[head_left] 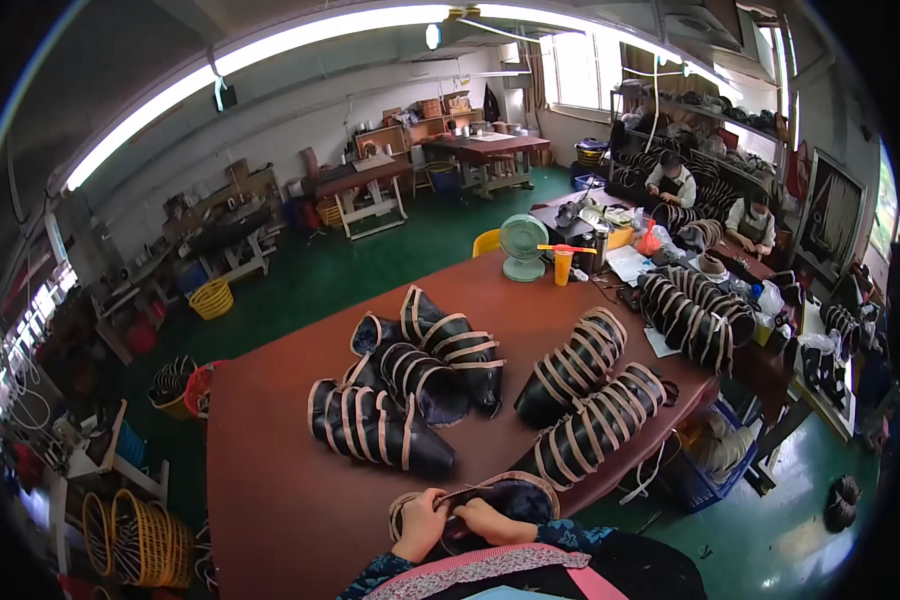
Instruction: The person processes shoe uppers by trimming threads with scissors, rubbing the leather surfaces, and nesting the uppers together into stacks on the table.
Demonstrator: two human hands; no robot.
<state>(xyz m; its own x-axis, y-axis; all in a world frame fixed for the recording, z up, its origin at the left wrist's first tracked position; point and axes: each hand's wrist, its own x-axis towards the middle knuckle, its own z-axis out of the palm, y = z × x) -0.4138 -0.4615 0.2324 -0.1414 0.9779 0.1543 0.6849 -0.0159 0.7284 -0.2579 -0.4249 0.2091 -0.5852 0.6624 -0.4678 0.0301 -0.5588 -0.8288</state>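
Note:
At the near edge of the table, my left hand (423, 522) has its fingers closed on the rim of a black piece with tan edging (522, 490), which looks like leather with a dark, fuzzy lining. Close beside it, my right hand (492, 523) is curled on the same piece, fingers pinched at its edge. Part of the piece is hidden under both hands. Beyond them lie several bundles of nested black pieces with tan edges: a left group (380, 425) and two long rolls on the right, the nearer roll (595, 428) close to my right hand.
The red-brown table (270, 480) spreads ahead and left. A green fan (523, 245) and an orange cup (563, 266) stand at its far edge. Two people sit working at the back right. A blue crate (705, 480) is below right; yellow baskets (140, 540) stand lower left.

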